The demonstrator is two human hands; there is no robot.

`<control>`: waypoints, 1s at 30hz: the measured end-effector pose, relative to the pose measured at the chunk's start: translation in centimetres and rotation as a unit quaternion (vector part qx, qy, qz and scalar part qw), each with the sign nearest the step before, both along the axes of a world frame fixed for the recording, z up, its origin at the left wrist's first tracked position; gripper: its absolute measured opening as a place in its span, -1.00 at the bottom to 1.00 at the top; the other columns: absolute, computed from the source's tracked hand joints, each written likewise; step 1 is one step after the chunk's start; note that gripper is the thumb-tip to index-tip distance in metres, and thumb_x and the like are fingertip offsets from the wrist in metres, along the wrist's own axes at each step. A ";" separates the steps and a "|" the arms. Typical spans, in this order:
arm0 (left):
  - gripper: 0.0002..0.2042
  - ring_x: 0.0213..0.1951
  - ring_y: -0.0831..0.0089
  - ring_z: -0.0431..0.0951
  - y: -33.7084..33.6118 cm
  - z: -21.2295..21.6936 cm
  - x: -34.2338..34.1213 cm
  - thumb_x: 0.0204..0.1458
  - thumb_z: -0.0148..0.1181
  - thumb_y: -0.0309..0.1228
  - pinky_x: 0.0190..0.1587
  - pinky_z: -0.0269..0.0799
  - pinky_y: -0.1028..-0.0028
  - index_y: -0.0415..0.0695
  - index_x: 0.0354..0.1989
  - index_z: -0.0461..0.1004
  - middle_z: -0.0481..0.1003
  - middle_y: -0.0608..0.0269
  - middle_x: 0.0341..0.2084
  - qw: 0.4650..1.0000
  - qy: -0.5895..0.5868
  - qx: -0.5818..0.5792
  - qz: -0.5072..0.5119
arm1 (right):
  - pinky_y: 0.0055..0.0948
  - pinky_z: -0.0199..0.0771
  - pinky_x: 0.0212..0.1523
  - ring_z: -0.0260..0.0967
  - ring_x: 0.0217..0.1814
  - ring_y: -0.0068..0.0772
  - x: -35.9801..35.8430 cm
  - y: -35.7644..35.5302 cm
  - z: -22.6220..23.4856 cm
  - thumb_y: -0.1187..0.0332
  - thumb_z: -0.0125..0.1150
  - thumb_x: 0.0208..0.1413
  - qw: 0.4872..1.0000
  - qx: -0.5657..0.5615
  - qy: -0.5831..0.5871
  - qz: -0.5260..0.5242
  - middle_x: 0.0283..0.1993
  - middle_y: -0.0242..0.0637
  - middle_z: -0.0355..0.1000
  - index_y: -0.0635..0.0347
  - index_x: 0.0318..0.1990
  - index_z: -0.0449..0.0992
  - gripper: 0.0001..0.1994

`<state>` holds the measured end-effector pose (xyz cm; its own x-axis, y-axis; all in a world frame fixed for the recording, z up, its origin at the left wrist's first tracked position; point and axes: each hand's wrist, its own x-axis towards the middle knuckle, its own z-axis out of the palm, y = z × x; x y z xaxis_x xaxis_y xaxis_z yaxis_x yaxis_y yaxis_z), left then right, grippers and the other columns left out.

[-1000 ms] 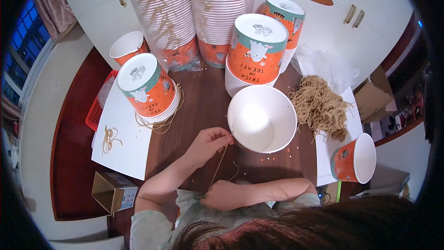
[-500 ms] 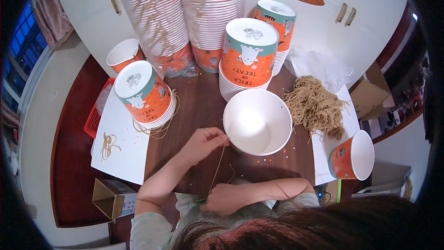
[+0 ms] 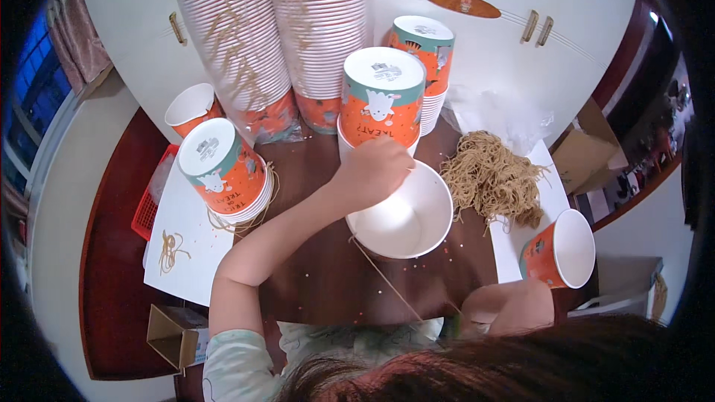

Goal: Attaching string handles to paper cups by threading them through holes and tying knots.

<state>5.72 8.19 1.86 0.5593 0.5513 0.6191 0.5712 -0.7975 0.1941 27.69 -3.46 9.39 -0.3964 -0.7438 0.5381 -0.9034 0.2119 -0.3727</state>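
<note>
A paper bucket (image 3: 406,234) with a white inside stands open-side up in front of me. My left hand (image 3: 376,171) reaches over its far left rim, fingers curled closed at the edge; what they grip is hidden. From the bucket's near left side, a thin tan cord (image 3: 383,277) runs down and right, toward the table's front edge. At the lower right is my right hand (image 3: 503,305), bent inward; its fingers are largely hidden, partly by hair. Behind the bucket stands a stack of upside-down orange and green buckets (image 3: 383,104).
Tall bagged bucket stacks (image 3: 238,37) stand at the back. To the right lie a heap of tan cords (image 3: 495,179) and a bucket on its side (image 3: 544,253). On the left are an upside-down bucket stack (image 3: 231,179) and a small cord bundle (image 3: 173,253). Tiny specks dot the brown table (image 3: 320,286).
My left hand has gone from the bucket's near left side up to its far rim. My right hand has swung from the front middle to the right. The cord now slants rightward.
</note>
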 end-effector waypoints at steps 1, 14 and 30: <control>-0.86 -0.27 0.29 0.40 0.0 0.3 0.1 -0.20 0.15 -0.45 -0.20 0.30 0.34 -0.14 -0.40 0.44 0.42 0.23 -0.42 0.998 0.058 0.017 -0.027 | -0.46 0.30 -0.34 0.32 -0.30 -0.47 -0.1 0.8 0.1 0.30 -0.17 0.16 0.997 -0.036 0.027 0.059 -0.28 -0.37 0.38 0.19 -0.19 0.39 -0.77; -0.85 -0.44 0.25 0.46 1.7 0.7 2.5 -0.16 0.15 -0.37 -0.41 0.35 0.33 -0.14 -0.43 0.38 0.44 0.20 -0.55 0.995 0.078 -0.061 -0.031 | -0.48 0.29 -0.58 0.31 -0.59 -0.40 2.2 1.5 -2.5 0.37 0.29 -0.21 0.750 -0.412 0.160 -0.491 -0.68 -0.30 0.34 0.31 -0.50 0.54 -0.84; -0.83 -0.51 0.55 0.46 -6.2 -8.0 -2.3 -0.08 0.11 -0.51 -0.48 0.37 0.55 -0.24 -0.39 0.23 0.39 0.24 -0.61 0.863 -0.290 -0.406 0.075 | -0.25 0.36 -0.32 0.39 -0.37 -0.10 -6.6 7.5 -8.7 0.34 0.03 -0.03 0.535 0.001 -0.189 -0.824 -0.42 -0.12 0.43 0.20 -0.37 0.50 -0.83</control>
